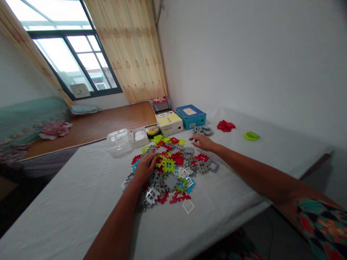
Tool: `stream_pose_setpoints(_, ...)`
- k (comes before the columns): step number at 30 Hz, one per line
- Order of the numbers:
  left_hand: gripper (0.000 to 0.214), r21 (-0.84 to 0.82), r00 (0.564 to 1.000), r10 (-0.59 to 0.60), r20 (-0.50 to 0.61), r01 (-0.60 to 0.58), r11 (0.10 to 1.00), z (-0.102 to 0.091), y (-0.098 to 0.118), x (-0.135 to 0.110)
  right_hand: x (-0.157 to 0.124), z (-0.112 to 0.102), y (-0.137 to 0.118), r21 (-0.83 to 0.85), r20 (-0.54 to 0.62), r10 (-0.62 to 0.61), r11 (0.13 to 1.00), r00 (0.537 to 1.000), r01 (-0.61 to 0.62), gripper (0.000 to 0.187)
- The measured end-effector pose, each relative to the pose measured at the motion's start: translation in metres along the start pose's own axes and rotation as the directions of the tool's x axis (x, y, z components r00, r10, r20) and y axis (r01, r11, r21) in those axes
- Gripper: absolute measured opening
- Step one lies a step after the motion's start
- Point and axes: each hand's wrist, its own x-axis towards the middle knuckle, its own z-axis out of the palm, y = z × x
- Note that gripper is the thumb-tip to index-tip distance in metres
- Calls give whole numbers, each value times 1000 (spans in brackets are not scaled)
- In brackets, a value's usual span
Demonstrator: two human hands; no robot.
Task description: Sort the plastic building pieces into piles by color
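Sleeve (pixel 322 224); left hand (pixel 146 166) on tiles (pixel 169 165); yellow box (pixel 176 124) lettering (pixel 167 129) illegible.

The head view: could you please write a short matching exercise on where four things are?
Things:
1. Clear plastic tub
2. Blue cardboard box
3. Small red plastic pile
4. Left hand

Places:
A. Over the left side of the large mixed-colour plastic pile
B. Immediately left of the small white box
C. Between the grey plastic pile and the yellow-green plastic pile
D. Immediately right of the yellow-and-white cardboard box

Pairs: 1-B, 2-D, 3-C, 4-A
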Motion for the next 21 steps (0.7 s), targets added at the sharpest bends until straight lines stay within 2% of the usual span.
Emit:
stream_pose_setpoints(5,33,-10,1000,8,-5,-8,1000,-2,2,0,34,37,-16,-146,105,-34,988,994,49,50)
stream_pose_setpoints(8,33,-17,1000,3,5,-3,1000,-2,1,-1,47,43,-15,-186,177,-43,980,983,76,47)
stream_pose_setpoints(13,34,-15,1000,-10,9,10,1000,0,-3,-2,50,40,-15,-249,192,-11,967,981,60,26)
stream_pose_setpoints(17,34,-6,1000,-7,4,7,1000,0,-3,-2,38,32,-21,-294,169,-7,954,986,57,20)
stream_pose_setpoints(19,34,-13,1000,-3,-3,3,1000,0,-2,-2,31,26,-23,-302,133,-17,952,991,56,21)
stream_pose_setpoints(21,34,-18,1000,-4,-8,4,1000,-1,-1,-2,24,18,-22,-272,42,-33,961,999,43,20)
